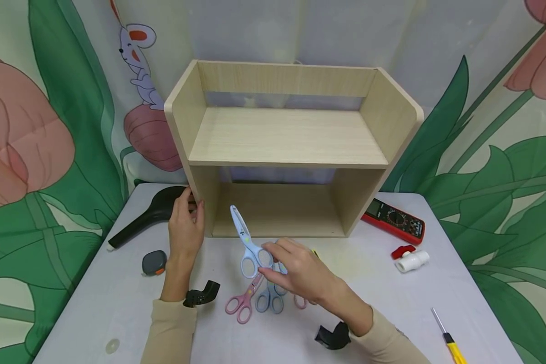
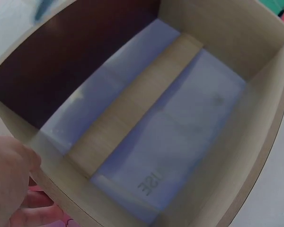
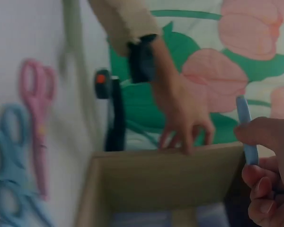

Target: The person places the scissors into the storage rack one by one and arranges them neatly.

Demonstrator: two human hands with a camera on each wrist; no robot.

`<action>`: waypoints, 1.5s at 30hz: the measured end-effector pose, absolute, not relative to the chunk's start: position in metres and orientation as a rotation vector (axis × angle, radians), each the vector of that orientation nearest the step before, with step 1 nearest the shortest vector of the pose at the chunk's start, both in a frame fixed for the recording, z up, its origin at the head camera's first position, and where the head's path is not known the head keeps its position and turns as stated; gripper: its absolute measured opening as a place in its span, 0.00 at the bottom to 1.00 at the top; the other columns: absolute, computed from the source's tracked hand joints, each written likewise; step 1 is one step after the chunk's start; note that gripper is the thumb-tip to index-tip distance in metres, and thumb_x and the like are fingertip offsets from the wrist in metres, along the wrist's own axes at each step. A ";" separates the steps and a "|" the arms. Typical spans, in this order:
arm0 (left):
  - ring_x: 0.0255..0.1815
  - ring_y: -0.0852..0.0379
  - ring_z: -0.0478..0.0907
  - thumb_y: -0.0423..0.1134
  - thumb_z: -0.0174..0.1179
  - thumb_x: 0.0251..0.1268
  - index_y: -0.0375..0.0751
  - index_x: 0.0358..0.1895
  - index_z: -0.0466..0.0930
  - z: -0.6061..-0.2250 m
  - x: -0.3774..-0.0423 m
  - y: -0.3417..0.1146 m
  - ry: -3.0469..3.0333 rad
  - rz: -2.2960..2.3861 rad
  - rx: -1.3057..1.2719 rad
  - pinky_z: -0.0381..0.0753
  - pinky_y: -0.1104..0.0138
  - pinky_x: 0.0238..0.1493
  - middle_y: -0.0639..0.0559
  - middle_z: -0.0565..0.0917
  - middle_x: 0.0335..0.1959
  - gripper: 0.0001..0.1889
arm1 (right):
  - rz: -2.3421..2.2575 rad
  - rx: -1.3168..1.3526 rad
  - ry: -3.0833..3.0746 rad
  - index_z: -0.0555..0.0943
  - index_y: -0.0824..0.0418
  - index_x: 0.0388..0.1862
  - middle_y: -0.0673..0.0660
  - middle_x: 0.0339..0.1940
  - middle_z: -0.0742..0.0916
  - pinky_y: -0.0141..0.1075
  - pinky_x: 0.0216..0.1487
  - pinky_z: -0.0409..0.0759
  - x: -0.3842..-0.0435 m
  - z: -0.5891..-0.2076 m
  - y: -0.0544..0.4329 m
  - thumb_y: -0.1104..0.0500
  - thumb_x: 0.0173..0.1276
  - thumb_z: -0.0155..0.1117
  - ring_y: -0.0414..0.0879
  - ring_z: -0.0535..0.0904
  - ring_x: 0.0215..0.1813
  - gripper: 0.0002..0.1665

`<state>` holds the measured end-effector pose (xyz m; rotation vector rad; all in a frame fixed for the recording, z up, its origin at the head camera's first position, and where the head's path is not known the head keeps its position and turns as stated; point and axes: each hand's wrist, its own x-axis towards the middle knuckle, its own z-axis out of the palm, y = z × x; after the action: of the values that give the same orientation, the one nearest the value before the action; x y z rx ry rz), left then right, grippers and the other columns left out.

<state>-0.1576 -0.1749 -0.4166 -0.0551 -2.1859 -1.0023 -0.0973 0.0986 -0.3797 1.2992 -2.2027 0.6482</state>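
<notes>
A two-tier pale wooden shelf (image 1: 277, 136) stands on the white table. My left hand (image 1: 184, 227) grips the front edge of its left side panel, low down; in the left wrist view, curled fingers (image 2: 38, 213) lie outside that panel. My right hand (image 1: 300, 268) pinches light blue scissors (image 1: 242, 227) by a handle loop, tips pointing up toward the lower compartment. Their blades are together. Under the right hand lie pink scissors (image 1: 245, 301) and blue scissors (image 1: 268, 298), with another pink handle (image 1: 300, 302) partly hidden by the hand.
Left of the shelf lie a black hair-dryer-like object (image 1: 154, 207) and a tape measure (image 1: 154, 263). On the right are a red multimeter (image 1: 396, 222), a white fitting (image 1: 412, 261) with a red handle and a yellow screwdriver (image 1: 452, 344). A printed curtain (image 1: 346, 30) hangs behind.
</notes>
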 end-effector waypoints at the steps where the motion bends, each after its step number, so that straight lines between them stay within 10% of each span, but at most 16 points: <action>1: 0.48 0.39 0.83 0.33 0.58 0.73 0.33 0.69 0.67 -0.417 -0.157 -0.175 -2.191 -0.999 -0.053 0.89 0.49 0.44 0.31 0.77 0.54 0.24 | 0.656 1.294 -2.172 0.82 0.65 0.48 0.51 0.31 0.83 0.19 0.35 0.81 -0.101 -0.371 0.096 0.55 0.55 0.80 0.38 0.78 0.33 0.26; 24: 0.47 0.41 0.82 0.34 0.58 0.73 0.36 0.69 0.68 -0.419 -0.160 -0.176 -2.208 -1.008 -0.030 0.89 0.50 0.45 0.34 0.78 0.53 0.24 | 0.576 0.850 -2.488 0.87 0.61 0.40 0.51 0.24 0.81 0.33 0.28 0.72 -0.208 -0.246 0.013 0.43 0.64 0.69 0.47 0.75 0.35 0.21; 45: 0.47 0.41 0.82 0.34 0.59 0.73 0.35 0.69 0.68 -0.421 -0.160 -0.179 -2.191 -1.002 -0.065 0.89 0.50 0.44 0.33 0.78 0.53 0.24 | 0.629 0.873 -2.353 0.85 0.62 0.53 0.54 0.35 0.83 0.34 0.35 0.78 -0.210 -0.255 -0.001 0.34 0.61 0.71 0.46 0.77 0.38 0.36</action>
<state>-0.1598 -0.1788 -0.4207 -0.0653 -2.1909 -1.0017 -0.2097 -0.0006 -0.2551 0.8730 -2.3527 0.6285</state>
